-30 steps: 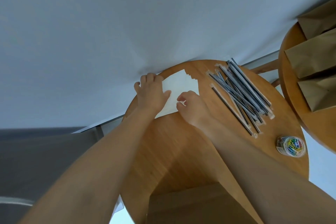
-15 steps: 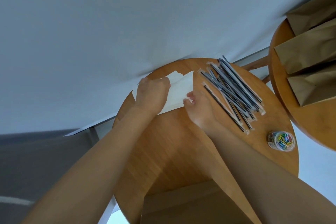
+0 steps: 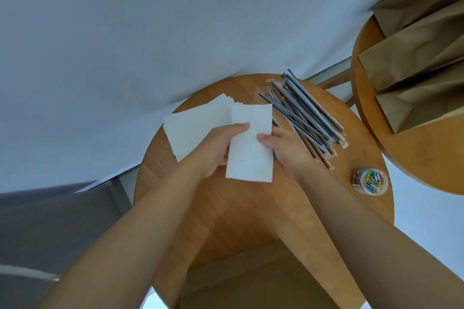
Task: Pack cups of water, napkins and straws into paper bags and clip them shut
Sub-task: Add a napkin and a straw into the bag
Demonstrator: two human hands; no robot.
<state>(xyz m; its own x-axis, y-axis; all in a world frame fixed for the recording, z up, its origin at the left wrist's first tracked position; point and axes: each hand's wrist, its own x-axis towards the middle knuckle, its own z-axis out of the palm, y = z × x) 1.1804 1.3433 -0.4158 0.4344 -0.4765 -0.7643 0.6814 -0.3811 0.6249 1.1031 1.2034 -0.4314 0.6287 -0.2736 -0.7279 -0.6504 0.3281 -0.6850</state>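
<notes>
While one napkin (image 3: 251,143) is held above the round table (image 3: 241,221), the packing itself appears barely under way — a judgement from what lies about. Napkin stack (image 3: 198,128) sits at the table's far edge; wrapped straws (image 3: 303,118) lie in a loose heap just to its right; a clear tub of coloured paper clips (image 3: 370,181) stands near the right rim. Brown paper bags (image 3: 416,75) lie flat on a second table (image 3: 414,158) to the right, and part of another brown bag (image 3: 256,281) shows at the bottom edge. No cups of water are in view, so filling and clipping seem yet to come.

Left hand (image 3: 216,150) pinches the napkin's left edge, thumb on top, fingers hidden beneath. Right hand (image 3: 286,150) grips the right edge — thumb over the sheet, fingers curled behind it. Between the two hands the sheet hangs flat and upright, its lower half free below the thumbs, overlapping the stack behind it.
</notes>
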